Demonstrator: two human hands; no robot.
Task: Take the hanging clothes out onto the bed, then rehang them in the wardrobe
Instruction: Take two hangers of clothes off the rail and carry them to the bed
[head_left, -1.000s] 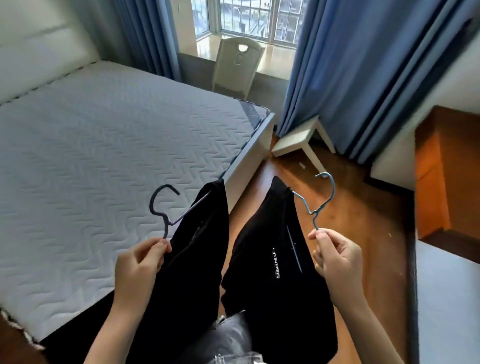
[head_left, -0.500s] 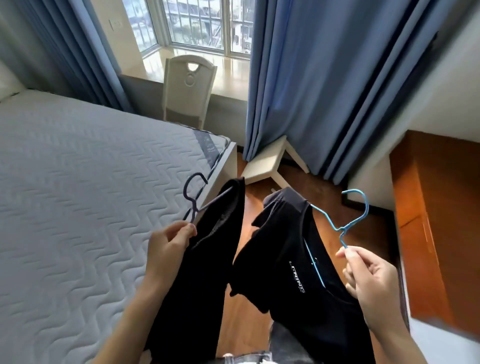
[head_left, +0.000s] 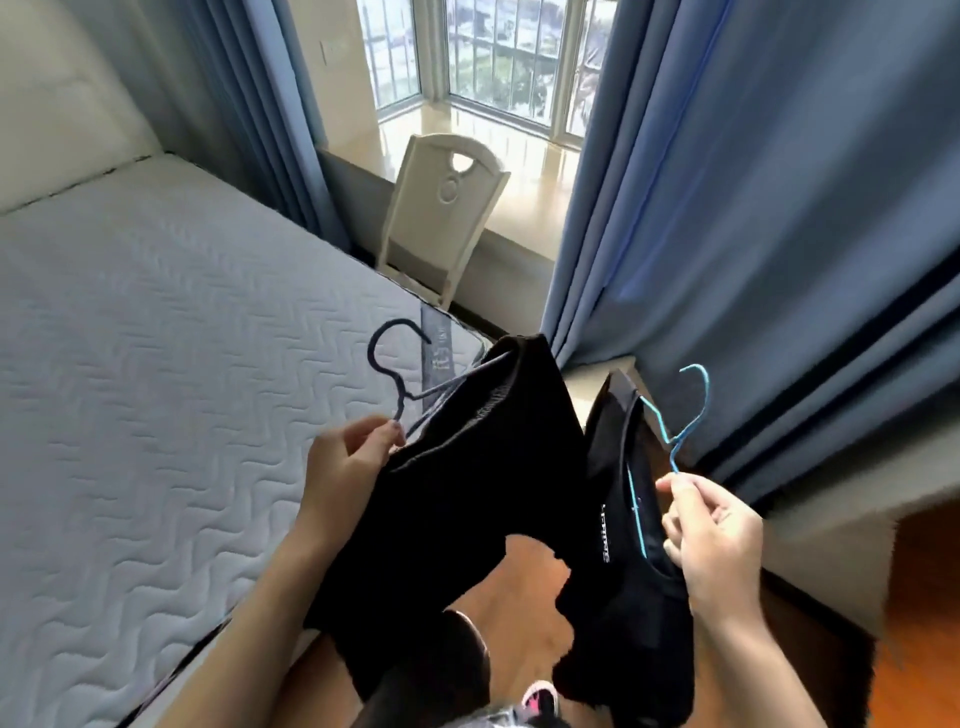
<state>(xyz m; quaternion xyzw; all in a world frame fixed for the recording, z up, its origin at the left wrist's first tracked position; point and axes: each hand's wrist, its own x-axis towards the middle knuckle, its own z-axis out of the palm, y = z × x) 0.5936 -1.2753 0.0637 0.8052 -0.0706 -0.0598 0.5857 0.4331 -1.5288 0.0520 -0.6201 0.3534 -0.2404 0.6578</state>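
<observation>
Since the earlier frames, both hands have risen and swung toward the bed, and the view has turned so that the white chair (head_left: 441, 218) and the barred window (head_left: 498, 62) now sit at top centre. The two garments hang higher and closer together than before. This suggests the carry from the wardrobe is nearly over and the lay-down step comes next; the wardrobe itself is not in view.

The left hand (head_left: 345, 467) is closed in a pinch on the neck of the dark navy wire hanger (head_left: 397, 364), just below its hook. From this hanger drapes the black soft-knit garment (head_left: 467, 519), whose upper edge overlaps the near corner of the bed (head_left: 156, 415). The right hand (head_left: 714, 530) is closed in a fingertip pinch on the stem of the light blue thin wire hanger (head_left: 685, 415). It carries the black T-shirt with small white lettering (head_left: 618, 545), which hangs over the brown wooden floor (head_left: 524, 587), beside the bed and not yet above it.

The mattress surface is pale grey quilted fabric with a stitched zigzag pattern. It appears flat and bare in the visible area. Both garments are limp and fold under their own weight. The hangers are thin, rigid and smooth-coated. Blue pleated curtains (head_left: 779, 208) hang behind the right hand.
</observation>
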